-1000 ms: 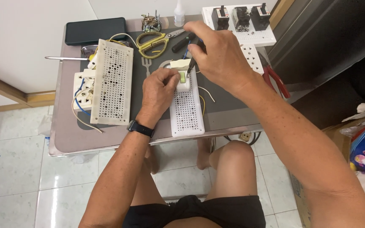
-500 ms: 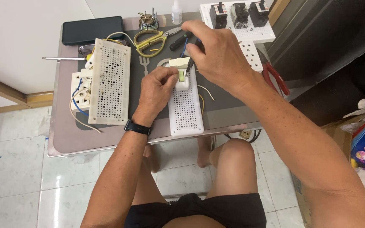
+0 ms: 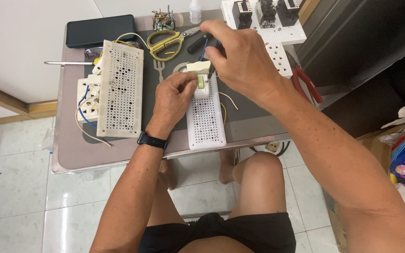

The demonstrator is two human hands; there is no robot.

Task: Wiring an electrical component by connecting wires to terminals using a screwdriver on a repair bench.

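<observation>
A: What had changed on the small table (image 3: 71,154) vs. half a sec. before?

B: Very little. The left hand (image 3: 174,100) had kept its place on the pale switch module (image 3: 201,84) at the top end of the narrow white perforated board (image 3: 206,119), which lay centre-table. The right hand (image 3: 242,58) had barely shifted, staying above and just right of the module, tool tip down at it. Judged from that, the work on the module was mid-step, not finished.

A: Fingers?

B: Left fingers were curled shut, pinching the module from its left side. Right fingers were closed round a dark-handled screwdriver (image 3: 210,69); most of the handle was hidden in the fist, so exact type couldn't be told.

A: And round about?

B: A wider perforated board (image 3: 120,93) sat to the left, on top of a white socket block w/ blue and white wires (image 3: 87,100). Yellow-handled scissors (image 3: 165,40) lay behind, a black phone (image 3: 100,30) at the far left corner, red-handled pliers (image 3: 305,82) at the right edge. Another white board w/ 3 black breakers (image 3: 263,14) stood at the far right.
</observation>
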